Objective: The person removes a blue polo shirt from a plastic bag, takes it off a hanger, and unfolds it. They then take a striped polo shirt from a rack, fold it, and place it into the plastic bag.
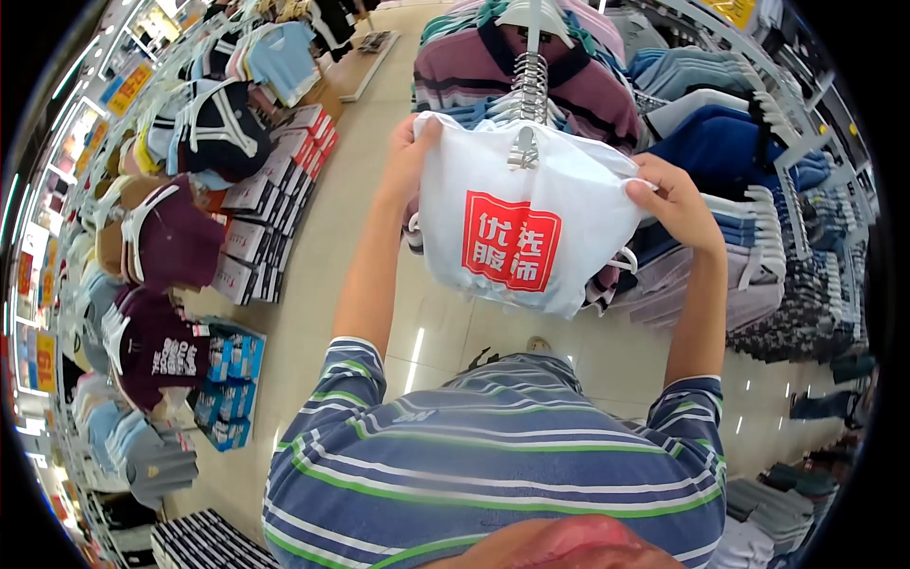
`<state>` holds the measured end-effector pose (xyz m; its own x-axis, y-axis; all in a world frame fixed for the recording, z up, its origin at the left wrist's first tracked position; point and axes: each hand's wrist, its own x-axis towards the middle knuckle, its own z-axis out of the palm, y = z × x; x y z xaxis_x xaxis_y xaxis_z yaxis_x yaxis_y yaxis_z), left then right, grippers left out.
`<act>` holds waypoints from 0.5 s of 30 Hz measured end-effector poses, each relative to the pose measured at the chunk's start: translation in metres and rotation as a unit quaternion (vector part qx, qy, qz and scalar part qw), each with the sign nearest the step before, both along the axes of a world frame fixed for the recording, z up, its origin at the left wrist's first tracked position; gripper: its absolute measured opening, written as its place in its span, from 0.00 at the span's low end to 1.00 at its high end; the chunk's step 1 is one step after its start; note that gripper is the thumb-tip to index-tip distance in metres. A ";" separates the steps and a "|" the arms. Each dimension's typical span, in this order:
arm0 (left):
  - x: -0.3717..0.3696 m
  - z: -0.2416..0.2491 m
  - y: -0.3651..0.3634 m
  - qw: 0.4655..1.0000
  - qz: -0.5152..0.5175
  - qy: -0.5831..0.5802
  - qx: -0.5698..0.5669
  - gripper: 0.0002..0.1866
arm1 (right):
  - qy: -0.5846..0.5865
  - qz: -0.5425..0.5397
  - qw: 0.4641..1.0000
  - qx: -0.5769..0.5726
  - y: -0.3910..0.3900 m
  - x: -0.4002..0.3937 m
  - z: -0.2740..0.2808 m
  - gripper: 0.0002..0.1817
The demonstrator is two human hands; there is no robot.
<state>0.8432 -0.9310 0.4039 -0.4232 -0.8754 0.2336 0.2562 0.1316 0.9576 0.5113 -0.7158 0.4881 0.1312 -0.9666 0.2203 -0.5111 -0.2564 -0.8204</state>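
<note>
A white plastic bag [578,190] with a red printed square is stretched between my two hands, in front of a rack of hanging shirts. My left hand [414,152] is closed on its upper left corner. At the upper right edge, my right hand [673,197] pinches the bag between thumb and fingers. Through the upper middle of the bag shows a metal rack hook [523,150]. Right behind the bag hangs a maroon striped polo shirt [597,95] on the rack.
Racks of clothes stand on both sides, with blue shirts [706,142] at the right and a maroon shirt [175,232] at the left. Stacked shoe boxes [256,232] and blue packages [227,379] line the left side of the tiled floor [379,284].
</note>
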 end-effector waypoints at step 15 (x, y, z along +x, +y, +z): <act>0.013 -0.014 -0.015 0.989 0.077 0.116 0.039 0.14 | -0.126 -0.150 0.979 -0.054 0.001 -0.025 -0.022 0.07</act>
